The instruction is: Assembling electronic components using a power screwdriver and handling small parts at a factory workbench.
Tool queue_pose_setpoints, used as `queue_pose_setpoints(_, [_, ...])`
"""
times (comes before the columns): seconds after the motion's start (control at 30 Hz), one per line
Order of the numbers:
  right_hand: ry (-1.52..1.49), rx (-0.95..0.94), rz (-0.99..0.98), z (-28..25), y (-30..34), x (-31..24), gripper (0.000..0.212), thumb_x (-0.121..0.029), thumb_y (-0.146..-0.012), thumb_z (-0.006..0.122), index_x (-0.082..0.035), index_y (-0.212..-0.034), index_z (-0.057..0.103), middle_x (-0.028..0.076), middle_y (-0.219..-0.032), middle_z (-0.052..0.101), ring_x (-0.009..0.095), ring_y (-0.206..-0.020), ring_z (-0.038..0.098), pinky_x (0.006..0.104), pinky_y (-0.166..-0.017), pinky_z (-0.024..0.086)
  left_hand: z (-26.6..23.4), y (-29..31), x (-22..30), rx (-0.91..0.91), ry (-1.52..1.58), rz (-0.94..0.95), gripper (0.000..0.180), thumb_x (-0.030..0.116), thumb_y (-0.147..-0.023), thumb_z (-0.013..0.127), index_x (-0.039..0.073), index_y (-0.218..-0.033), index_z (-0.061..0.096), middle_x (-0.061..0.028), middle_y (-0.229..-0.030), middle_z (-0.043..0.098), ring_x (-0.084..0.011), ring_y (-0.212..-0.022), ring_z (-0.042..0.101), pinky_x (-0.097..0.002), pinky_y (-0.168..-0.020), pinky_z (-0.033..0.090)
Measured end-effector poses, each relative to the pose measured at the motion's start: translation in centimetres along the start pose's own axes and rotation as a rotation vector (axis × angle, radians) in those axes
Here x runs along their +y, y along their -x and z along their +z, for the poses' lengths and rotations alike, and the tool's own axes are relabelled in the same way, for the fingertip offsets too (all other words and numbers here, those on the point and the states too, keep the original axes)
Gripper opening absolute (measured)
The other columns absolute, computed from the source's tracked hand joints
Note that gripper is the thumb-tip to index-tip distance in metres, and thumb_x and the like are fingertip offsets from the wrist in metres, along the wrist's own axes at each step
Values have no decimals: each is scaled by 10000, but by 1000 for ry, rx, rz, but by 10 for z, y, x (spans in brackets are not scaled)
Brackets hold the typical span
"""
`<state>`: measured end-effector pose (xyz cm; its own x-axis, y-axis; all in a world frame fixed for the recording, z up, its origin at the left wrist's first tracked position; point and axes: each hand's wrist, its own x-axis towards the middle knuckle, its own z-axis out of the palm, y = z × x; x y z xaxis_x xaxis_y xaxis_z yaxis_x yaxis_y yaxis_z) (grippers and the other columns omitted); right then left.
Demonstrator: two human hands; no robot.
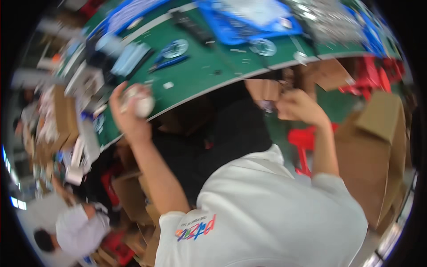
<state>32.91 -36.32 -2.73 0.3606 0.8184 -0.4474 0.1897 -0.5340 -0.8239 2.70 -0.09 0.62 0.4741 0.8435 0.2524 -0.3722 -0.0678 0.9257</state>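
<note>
My left hand (129, 116) is raised at the near edge of the green-topped table, its fingers curled around a white round object (144, 105). Motion blur hides just what kind of thing it is. Off to the right, beyond the table edge, my right hand (299, 107) is closed with its fingers bent inward. Whatever it pinches, if anything, is too blurred to name. On the table near my left hand are blue-handled pliers (170, 63), a small white piece (168, 85) and a clear roll of tape (177, 48).
Blue trays (231, 40) line the table's far side, with clear plastic bags (327, 20) beside them. A black bar-shaped thing (192, 27) lies there too. Large cardboard boxes (364, 164) and a red stool (304, 138) stand right. A person in white (82, 229) is at lower left.
</note>
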Motion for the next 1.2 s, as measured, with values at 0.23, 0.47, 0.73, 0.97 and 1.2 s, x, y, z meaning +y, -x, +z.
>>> queue_pose_setpoints(0.23, [-432,-118,-385,110,-15,-115,574,-88,-881,759,17,-1423,600,142,-1222,704,228,-1067,674,332,-886,549,55,29,8,-419,185,118,724,153,-803,710,62,-1470,444,-206,-1150,710,-358,-1140,681,-457,-997,542])
queue_pose_setpoints(0.47, [-607,-212,-717,164,-58,-157,639,-32,-955,686,-3,-1550,454,155,-1362,626,219,-1137,628,339,-935,550,66,44,16,-396,253,98,767,201,-791,759,69,-1478,445,-199,-1162,713,-366,-1203,658,-476,-1020,533])
queue_pose_setpoints(0.73, [-746,-272,-589,171,-59,-162,604,-43,-998,615,30,-1561,412,144,-1395,576,214,-1135,587,341,-907,556,58,45,11,-359,285,74,953,282,-704,948,72,-1485,443,-178,-1178,730,-322,-1170,680,-453,-1035,534])
queue_pose_setpoints(0.97, [-803,-252,-616,169,-60,-155,582,-71,-1026,561,22,-1573,384,143,-1394,571,206,-1099,582,324,-894,543,68,48,8,-324,145,35,1160,709,-690,897,65,-1527,417,-189,-1178,716,-342,-1210,675,-445,-998,573])
queue_pose_setpoints(1.2, [-899,-273,-687,180,-63,-148,587,-87,-1046,527,11,-1590,329,156,-1433,532,206,-1108,573,309,-885,529,80,54,13,-237,116,5,1171,635,-720,925,42,-1567,376,-185,-1118,731,-350,-1190,685,-452,-1033,558])
